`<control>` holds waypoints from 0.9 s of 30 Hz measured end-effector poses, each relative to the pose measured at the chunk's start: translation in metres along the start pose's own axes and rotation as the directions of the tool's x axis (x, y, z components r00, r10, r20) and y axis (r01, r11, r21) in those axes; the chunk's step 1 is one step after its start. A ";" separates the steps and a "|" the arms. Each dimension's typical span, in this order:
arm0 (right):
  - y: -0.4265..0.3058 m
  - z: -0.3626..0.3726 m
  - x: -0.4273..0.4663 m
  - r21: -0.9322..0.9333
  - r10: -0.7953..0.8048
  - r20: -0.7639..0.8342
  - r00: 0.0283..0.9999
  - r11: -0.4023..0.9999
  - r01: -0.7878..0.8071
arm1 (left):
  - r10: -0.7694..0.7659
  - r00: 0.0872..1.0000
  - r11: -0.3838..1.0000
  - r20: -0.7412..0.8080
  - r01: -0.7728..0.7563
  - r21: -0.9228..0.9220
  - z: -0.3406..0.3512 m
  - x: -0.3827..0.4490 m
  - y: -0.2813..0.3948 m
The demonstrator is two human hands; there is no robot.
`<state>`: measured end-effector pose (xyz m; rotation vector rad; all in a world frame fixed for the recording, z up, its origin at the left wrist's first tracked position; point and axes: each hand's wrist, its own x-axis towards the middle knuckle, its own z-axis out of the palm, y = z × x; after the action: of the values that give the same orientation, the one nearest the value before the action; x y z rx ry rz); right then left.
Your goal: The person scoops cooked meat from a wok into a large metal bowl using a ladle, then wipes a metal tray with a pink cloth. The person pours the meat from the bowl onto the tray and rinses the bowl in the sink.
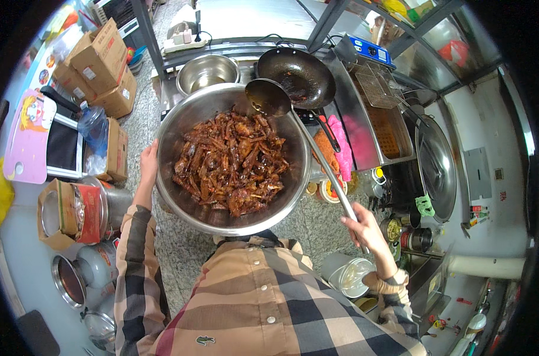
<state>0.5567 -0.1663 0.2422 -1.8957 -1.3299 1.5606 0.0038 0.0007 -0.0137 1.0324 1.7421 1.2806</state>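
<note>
My left hand point(149, 161) grips the left rim of a large stainless steel bowl point(299, 187), which is held at my waist. Dark, glossy braised meat pieces point(234, 160), bony in shape, fill its middle. In my right hand point(365, 227) is the long metal handle of a ladle point(267, 96). The ladle's dark bowl hangs over the far right rim, with a little oily liquid inside. Just beyond it sits a black wok point(298, 78), its inside wet with oil and sauce. A smaller steel bowl point(207, 73) stands behind the large one, partly hidden by it.
Right of the wok lie a pink cloth point(340, 142) and a deep fryer point(387, 138) with a wire basket point(376, 84). A large lidded pot point(436, 169) stands farther right. Cardboard boxes point(100, 62) are at left. A white bucket point(351, 276) is on the floor near my right arm.
</note>
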 end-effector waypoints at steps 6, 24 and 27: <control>0.024 0.025 -0.038 0.149 -0.023 0.067 0.997 0.989 0.013 | -0.042 0.999 0.999 -0.001 0.042 -0.032 0.002 0.002 -0.006; 0.041 0.124 -0.042 -0.275 -0.287 0.009 0.958 0.920 0.278 | -0.046 0.998 0.999 -0.037 0.046 -0.003 0.006 0.005 -0.007; 0.038 0.126 -0.042 -0.428 -0.322 -0.012 0.947 0.857 0.286 | -0.022 0.998 0.996 -0.057 0.027 0.086 0.005 0.007 -0.010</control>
<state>0.4619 -0.2557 0.1959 -1.8306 -1.9426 1.0859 0.0039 0.0071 -0.0256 1.0292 1.8617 1.2386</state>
